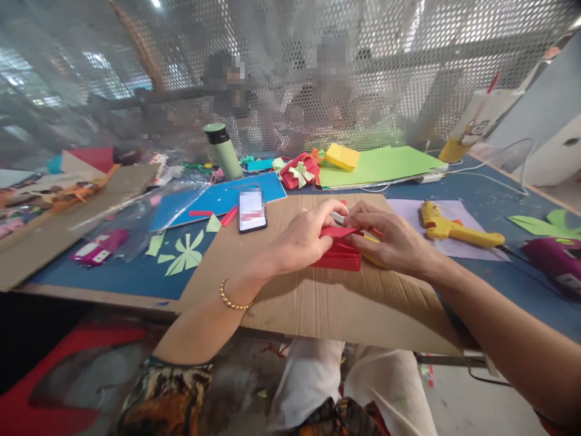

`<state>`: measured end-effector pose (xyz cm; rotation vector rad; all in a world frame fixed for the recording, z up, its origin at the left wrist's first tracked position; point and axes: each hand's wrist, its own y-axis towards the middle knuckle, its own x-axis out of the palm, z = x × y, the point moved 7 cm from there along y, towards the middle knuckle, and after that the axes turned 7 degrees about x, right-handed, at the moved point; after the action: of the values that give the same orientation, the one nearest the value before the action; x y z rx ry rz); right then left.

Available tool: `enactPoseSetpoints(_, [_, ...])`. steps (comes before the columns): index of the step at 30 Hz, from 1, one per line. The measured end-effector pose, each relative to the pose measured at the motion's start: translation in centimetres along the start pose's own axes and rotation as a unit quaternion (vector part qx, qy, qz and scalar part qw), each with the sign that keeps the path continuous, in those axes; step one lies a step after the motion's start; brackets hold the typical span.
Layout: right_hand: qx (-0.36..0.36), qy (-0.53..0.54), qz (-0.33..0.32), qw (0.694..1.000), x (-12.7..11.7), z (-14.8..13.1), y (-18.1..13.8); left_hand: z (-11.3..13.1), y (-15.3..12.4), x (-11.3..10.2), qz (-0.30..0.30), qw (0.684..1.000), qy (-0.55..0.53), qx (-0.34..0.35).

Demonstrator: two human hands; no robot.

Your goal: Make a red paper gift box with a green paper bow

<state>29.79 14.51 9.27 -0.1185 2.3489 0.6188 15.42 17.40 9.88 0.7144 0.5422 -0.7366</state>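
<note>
Both hands are close together over a cardboard sheet (318, 303). The left hand (302, 239) pinches the left end of a red paper strip (338, 231) between thumb and fingers. The right hand (393, 239) pinches the other end of the same strip, so the fingertips of both hands nearly meet above it. Just under the strip lies a red paper box (338, 259), touching the cardboard; the left thumb rests beside it. Something yellow shows under the right palm, but I cannot tell what it is.

A phone (252, 210) lies on the cardboard edge, to the left of the left hand and a little farther away. Further left, green paper leaves (185, 254) lie on the blue table (136, 272). To the right of the right hand, a yellow glue gun (447, 227) lies on a pale sheet, apart from the hand. Beyond the hands are a red box with a bow (300, 169), green paper (376, 165) and a green bottle (223, 150).
</note>
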Motion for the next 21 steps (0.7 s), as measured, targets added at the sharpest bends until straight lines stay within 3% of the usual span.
enactPoseSetpoints(7, [0.000, -0.008, 0.012, 1.000, -0.7, -0.3, 0.0, -0.2, 0.3, -0.4, 0.009, 1.000, -0.010, 0.003])
enactPoseSetpoints(13, [0.073, -0.007, 0.108, 0.991, -3.6, 0.9, 0.0, -1.9, 0.7, -2.0, 0.058, 0.996, -0.057, -0.041])
enactPoseSetpoints(17, [0.114, 0.016, 0.086, 0.990, -2.8, 1.9, 0.2, -2.6, 0.8, -2.6, 0.088, 0.992, -0.061, -0.067])
enactPoseSetpoints(21, [0.083, 0.020, 0.067, 0.994, -1.6, 1.6, 0.4, -1.9, 0.8, -2.0, 0.060, 0.996, -0.032, -0.051])
